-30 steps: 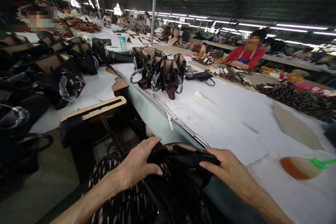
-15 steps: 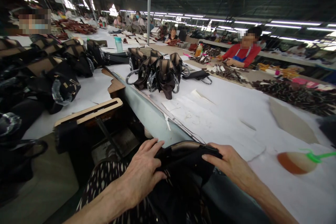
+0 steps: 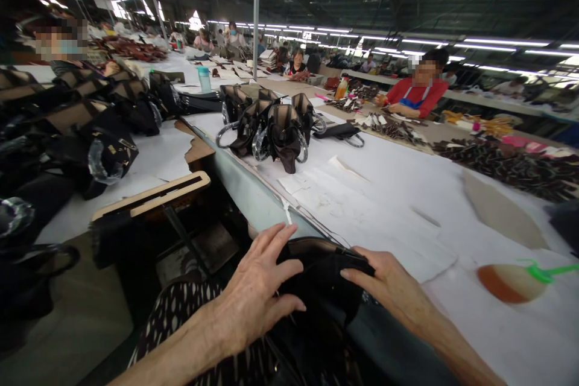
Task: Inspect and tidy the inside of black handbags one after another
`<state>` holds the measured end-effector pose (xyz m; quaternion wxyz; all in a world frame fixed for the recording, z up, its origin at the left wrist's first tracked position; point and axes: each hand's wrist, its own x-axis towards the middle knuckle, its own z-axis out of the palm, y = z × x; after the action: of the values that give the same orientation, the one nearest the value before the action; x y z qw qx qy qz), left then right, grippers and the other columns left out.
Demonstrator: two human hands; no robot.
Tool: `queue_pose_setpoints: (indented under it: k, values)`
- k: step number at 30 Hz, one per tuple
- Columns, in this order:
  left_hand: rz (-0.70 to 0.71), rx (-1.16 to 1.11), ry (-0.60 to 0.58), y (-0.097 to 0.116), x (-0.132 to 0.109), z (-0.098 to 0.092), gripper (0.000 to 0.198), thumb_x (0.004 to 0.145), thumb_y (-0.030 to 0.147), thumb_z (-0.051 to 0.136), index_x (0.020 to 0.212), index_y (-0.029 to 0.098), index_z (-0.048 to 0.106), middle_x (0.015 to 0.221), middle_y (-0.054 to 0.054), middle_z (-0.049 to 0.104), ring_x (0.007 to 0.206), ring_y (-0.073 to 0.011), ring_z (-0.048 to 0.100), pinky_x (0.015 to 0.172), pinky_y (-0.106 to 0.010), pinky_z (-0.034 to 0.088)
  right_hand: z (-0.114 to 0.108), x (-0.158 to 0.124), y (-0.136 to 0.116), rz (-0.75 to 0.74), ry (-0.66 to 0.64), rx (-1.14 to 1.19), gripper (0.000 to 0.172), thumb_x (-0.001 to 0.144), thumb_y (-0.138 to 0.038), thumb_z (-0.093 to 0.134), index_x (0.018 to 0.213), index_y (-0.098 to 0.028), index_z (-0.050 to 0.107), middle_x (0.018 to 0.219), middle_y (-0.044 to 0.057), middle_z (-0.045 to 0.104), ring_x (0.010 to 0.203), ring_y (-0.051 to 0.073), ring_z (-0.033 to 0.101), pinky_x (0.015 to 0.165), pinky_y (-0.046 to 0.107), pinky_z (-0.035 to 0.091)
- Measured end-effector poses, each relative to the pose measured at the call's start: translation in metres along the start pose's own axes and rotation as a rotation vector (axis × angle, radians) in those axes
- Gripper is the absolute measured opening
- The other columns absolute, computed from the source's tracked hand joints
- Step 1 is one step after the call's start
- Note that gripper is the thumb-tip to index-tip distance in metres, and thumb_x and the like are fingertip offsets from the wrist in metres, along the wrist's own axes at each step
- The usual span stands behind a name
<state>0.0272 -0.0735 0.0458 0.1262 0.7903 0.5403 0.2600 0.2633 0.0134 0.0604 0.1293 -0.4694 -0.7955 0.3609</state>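
A black handbag (image 3: 323,274) rests in front of me against the table edge, with its opening upward and a tan strip along the inside of the rim. My right hand (image 3: 391,286) grips the right end of that rim, thumb on the near side and fingers over the far side. My left hand (image 3: 257,283) is spread beside the bag's left end, its fingers apart and holding nothing; whether it brushes the bag I cannot tell. The lower part of the bag is dark and partly hidden by my left hand.
Several black bags (image 3: 280,132) with wrapped handles stand on the white table (image 3: 384,205); more bags (image 3: 108,145) are at left. A wooden-topped frame (image 3: 154,196) juts out nearby. At right lies a bottle of amber liquid (image 3: 511,282) with a green spout. A co-worker in red (image 3: 418,93) sits across.
My left hand has come off the bag's rim, its fingers spreading and moving slightly up and right. My right hand still holds the rim and has shifted a little left with the bag.
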Motion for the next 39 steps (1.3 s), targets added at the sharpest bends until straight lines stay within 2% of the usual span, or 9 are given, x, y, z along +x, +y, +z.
queue_pose_setpoints:
  k: [3,6,9,14,18,26,28,32,39]
  values:
    - [0.021,0.104,-0.023,0.003,0.004,0.005,0.025,0.064,0.031,0.073,0.082,0.018,0.063,0.144,-0.012,0.027,0.131,-0.0373,0.019,0.103,-0.057,0.023,0.0,0.001,-0.003,-0.006,0.001,-0.012,0.015,0.076,-0.03,0.053,0.074,-0.019,0.063,0.065,-0.001,0.062,0.062,0.017,0.054,0.058,0.025,0.041]
    - [0.002,0.14,-0.006,0.001,0.01,0.008,0.001,0.074,0.017,0.062,0.073,0.017,0.062,0.139,-0.011,0.037,0.129,-0.033,0.027,0.105,-0.055,0.021,0.0,0.001,-0.005,-0.015,-0.007,-0.044,0.015,0.076,-0.031,0.053,0.075,-0.018,0.062,0.068,-0.001,0.063,0.064,0.017,0.053,0.06,0.025,0.041]
    - [-0.07,-0.005,0.012,-0.007,0.015,0.008,0.014,0.08,0.014,0.053,0.068,0.018,0.06,0.131,-0.006,0.048,0.122,-0.0255,0.04,0.104,-0.046,0.03,-0.001,0.001,-0.004,-0.015,-0.016,-0.071,0.016,0.076,-0.033,0.055,0.072,-0.018,0.06,0.069,-0.001,0.063,0.065,0.017,0.053,0.059,0.025,0.04]
    - [-0.213,-0.301,-0.006,-0.017,0.016,0.008,0.017,0.08,0.016,0.05,0.064,0.018,0.054,0.125,-0.004,0.054,0.107,-0.0172,0.055,0.09,-0.027,0.043,-0.003,0.0,-0.005,-0.014,-0.004,-0.096,0.017,0.077,-0.034,0.057,0.072,-0.018,0.058,0.067,-0.003,0.06,0.064,0.016,0.051,0.058,0.023,0.038]
    - [-0.201,-0.324,0.017,-0.018,0.015,0.008,0.016,0.077,0.011,0.048,0.063,0.018,0.051,0.125,-0.005,0.052,0.104,-0.0166,0.056,0.086,-0.025,0.042,-0.001,0.0,-0.008,-0.034,0.068,-0.118,0.016,0.08,-0.034,0.054,0.074,-0.019,0.057,0.069,-0.003,0.059,0.067,0.016,0.05,0.061,0.023,0.038]
    - [-0.196,-0.299,0.058,-0.019,0.015,0.009,0.016,0.076,0.005,0.043,0.07,0.018,0.048,0.12,-0.007,0.054,0.105,-0.0166,0.056,0.084,-0.025,0.044,0.0,0.005,0.001,-0.006,0.056,-0.031,0.025,0.08,-0.039,0.05,0.07,-0.018,0.06,0.064,-0.002,0.058,0.063,0.016,0.05,0.057,0.022,0.039]
    - [-0.17,-0.272,0.071,-0.019,0.017,0.009,0.016,0.076,0.005,0.044,0.079,0.019,0.051,0.122,-0.007,0.053,0.106,-0.0168,0.055,0.086,-0.026,0.045,-0.001,0.007,0.002,0.006,0.056,-0.025,0.026,0.08,-0.039,0.05,0.071,-0.018,0.061,0.064,-0.002,0.058,0.063,0.016,0.051,0.057,0.023,0.039]
    - [-0.069,-0.199,0.034,-0.018,0.022,0.007,0.037,0.077,0.006,0.045,0.11,0.023,0.051,0.133,-0.006,0.044,0.108,-0.0168,0.054,0.093,-0.029,0.044,-0.002,0.009,0.003,0.025,0.056,-0.026,0.026,0.079,-0.041,0.051,0.072,-0.018,0.062,0.063,-0.002,0.059,0.062,0.017,0.052,0.057,0.023,0.04]
    - [-0.076,-0.048,0.019,-0.016,0.027,0.008,0.02,0.084,0.015,0.045,0.082,0.02,0.064,0.123,-0.005,0.055,0.1,-0.0198,0.06,0.085,-0.03,0.049,-0.001,0.006,0.002,0.033,0.056,-0.035,0.025,0.079,-0.041,0.051,0.071,-0.019,0.059,0.063,-0.003,0.056,0.062,0.016,0.05,0.057,0.023,0.04]
